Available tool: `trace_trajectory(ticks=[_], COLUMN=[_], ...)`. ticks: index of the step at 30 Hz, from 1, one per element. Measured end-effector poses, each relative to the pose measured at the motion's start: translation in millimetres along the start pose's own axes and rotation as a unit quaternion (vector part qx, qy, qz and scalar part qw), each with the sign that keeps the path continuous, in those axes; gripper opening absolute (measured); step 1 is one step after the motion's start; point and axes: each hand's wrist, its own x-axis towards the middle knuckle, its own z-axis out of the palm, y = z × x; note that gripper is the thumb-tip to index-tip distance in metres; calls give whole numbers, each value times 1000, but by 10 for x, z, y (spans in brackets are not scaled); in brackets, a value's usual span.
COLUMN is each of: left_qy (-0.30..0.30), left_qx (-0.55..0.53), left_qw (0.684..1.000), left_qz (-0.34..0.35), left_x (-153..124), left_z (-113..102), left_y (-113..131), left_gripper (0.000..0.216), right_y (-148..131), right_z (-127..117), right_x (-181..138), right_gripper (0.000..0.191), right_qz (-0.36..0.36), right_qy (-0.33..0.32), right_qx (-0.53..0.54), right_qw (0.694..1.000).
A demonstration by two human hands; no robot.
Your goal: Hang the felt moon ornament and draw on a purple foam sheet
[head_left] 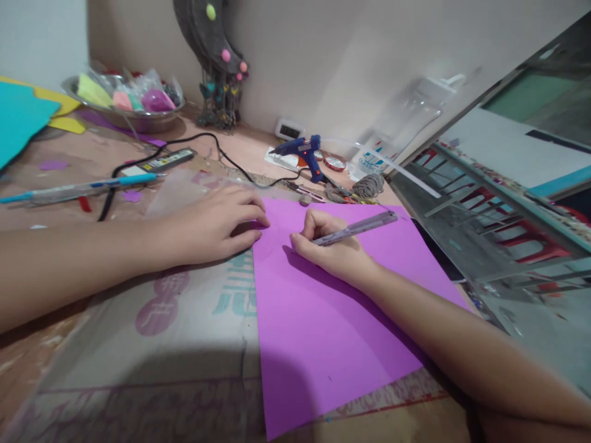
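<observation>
A large sheet of purple paper (341,332) lies on a printed cardboard sheet (198,344). My right hand (335,249) rests on the upper part of the paper, its fingers closed around a pen (357,227) with a greyish, see-through barrel. The pen slants up to the right; its tip is hidden behind my fingers. At the paper's left edge, my left hand (231,224) lies palm down with fingers stretched out, the fingertips touching the sheet and nothing held.
Behind the paper sit a blue glue gun (302,151), a coil of grey cord (368,184) and a small digital clock (289,129). A black cable (217,141) crosses the table. On the left are a utility knife (161,161), a blue pen (92,186) and a metal bowl (138,120) of colourful packets.
</observation>
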Motion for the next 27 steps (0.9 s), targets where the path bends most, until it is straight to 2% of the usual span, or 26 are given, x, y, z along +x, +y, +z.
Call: trace_trajectory(ticks=[7,13,19,25,27], left_qy=[13,7,10,10,10], left_qx=[7,1,-6,-2,-4], left_qw=[1000,1000,1000,1000,1000], left_qz=[5,1,0,1,0], left_x=[-7,-7,-3,-6,-4], left_z=[15,1,-1,10,11], left_y=[14,24,29,20,22], left_gripper=[35,34,34,35,36], right_y=[-16,1,6,1,8], right_z=[1,-1,-31,-20,-25], right_x=[12,14,45,25,38], right_gripper=[32,32,31,32,32], right_qz=[-2,9,6,19,14], right_qy=[56,27,87,32,38], right_qx=[-26,-12,-52,-13,-24], right_qw=[998,1000,995,999,999])
